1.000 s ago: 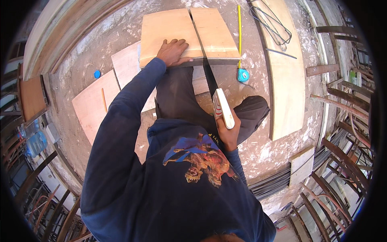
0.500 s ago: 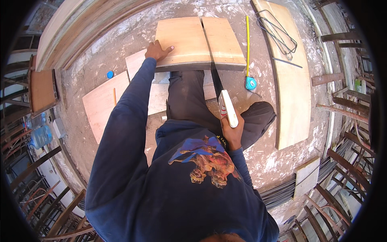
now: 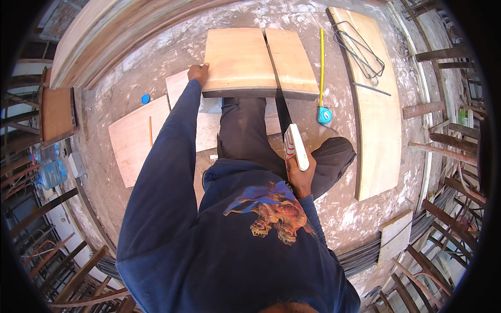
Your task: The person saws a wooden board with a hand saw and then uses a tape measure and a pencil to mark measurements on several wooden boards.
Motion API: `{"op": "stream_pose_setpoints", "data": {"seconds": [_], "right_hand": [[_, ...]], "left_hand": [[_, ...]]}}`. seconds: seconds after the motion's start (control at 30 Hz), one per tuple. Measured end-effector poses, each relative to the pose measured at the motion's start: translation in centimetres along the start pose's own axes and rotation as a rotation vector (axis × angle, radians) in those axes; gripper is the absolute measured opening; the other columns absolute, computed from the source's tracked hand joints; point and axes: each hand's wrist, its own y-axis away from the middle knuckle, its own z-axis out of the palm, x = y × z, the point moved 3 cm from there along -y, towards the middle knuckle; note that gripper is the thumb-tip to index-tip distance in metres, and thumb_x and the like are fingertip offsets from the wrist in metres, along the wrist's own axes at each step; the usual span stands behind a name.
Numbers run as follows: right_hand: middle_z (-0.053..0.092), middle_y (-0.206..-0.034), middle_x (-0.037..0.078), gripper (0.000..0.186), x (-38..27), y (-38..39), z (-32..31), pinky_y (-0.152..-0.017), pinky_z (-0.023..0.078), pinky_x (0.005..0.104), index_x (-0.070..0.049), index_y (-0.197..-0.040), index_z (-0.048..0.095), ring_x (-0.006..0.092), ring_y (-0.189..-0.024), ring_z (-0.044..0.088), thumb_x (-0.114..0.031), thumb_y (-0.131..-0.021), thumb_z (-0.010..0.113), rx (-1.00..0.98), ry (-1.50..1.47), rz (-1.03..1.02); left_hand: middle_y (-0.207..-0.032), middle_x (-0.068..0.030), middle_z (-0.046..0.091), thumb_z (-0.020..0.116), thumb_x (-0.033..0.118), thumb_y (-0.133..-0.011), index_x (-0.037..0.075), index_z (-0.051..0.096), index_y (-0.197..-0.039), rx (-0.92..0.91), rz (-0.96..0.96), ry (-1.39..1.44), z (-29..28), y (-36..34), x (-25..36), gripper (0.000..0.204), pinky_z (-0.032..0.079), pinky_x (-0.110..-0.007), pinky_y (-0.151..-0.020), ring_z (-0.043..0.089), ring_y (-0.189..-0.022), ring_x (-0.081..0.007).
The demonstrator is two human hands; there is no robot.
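Sawing through a pale rectangular plywood board (image 3: 239, 60) lying across the knee.
Right hand (image 3: 300, 177) clenches the white-handled handsaw (image 3: 292, 141), blade in the cut; left hand (image 3: 198, 73) grips the board's left edge, fingers seemingly curled.

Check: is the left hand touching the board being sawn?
Touching. The head view shows the left hand gripping the left edge of the plywood board, fingers on its surface.

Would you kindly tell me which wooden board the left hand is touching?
The left hand grips the sawn board, propped up directly ahead; the other boards lie flat and untouched.
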Motion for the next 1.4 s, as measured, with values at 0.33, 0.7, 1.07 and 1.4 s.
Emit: {"op": "stream_pose_setpoints", "data": {"seconds": [0.33, 0.7, 1.07, 1.4], "right_hand": [[0.069, -0.085, 0.011, 0.032, -2.3, -0.9, -3.2, -0.074, 0.051, 0.0311, 0.004, -0.110, 0.067, 0.0162, -0.079, 0.065, -0.003, -0.079, 0.065, 0.092, 0.108, 0.012], [0.069, -0.084, 0.016, 0.038, -5.3, 1.5, -1.7, -0.069, 0.053, 0.0325, 0.003, -0.120, 0.064, 0.0202, -0.075, 0.070, -0.004, -0.082, 0.067, 0.023, 0.237, -0.076], [0.071, -0.111, 0.020, 0.051, -3.5, 3.4, -1.3, -0.091, 0.051, 0.0330, 0.008, -0.131, 0.058, 0.0209, -0.103, 0.068, -0.001, -0.082, 0.065, 0.086, 0.043, 0.133], [0.068, -0.091, 0.007, 0.041, -1.8, 1.1, -1.5, -0.072, 0.051, 0.0261, 0.008, -0.123, 0.062, 0.0106, -0.079, 0.061, 0.000, -0.082, 0.064, 0.174, 0.104, -0.118]], "left_hand": [[-0.141, -0.0297, 0.050, 0.070, 0.053, -0.085, -0.005, 0.054, -0.133, 0.149, 0.174, -0.505, -0.4, 9.5, 8.0, 0.077, 0.046, -0.047, -0.101, 0.053, -0.127, -0.0405], [-0.162, -0.0154, 0.024, 0.094, 0.037, -0.057, 0.015, 0.026, -0.156, -0.319, 0.730, -0.681, 5.2, 17.2, 15.0, 0.122, 0.026, -0.072, -0.110, 0.023, -0.150, -0.0381], [-0.162, -0.0118, 0.025, 0.092, 0.047, -0.059, 0.023, 0.026, -0.157, -0.397, 0.908, -0.616, 4.6, 17.2, 15.6, 0.121, 0.026, -0.075, -0.107, 0.024, -0.149, -0.0374], [-0.160, -0.0121, 0.030, 0.067, 0.072, -0.076, 0.023, 0.034, -0.155, -0.231, 0.814, -0.612, 7.2, 16.1, 16.0, 0.098, 0.027, -0.076, -0.105, 0.027, -0.147, -0.0380]]}}
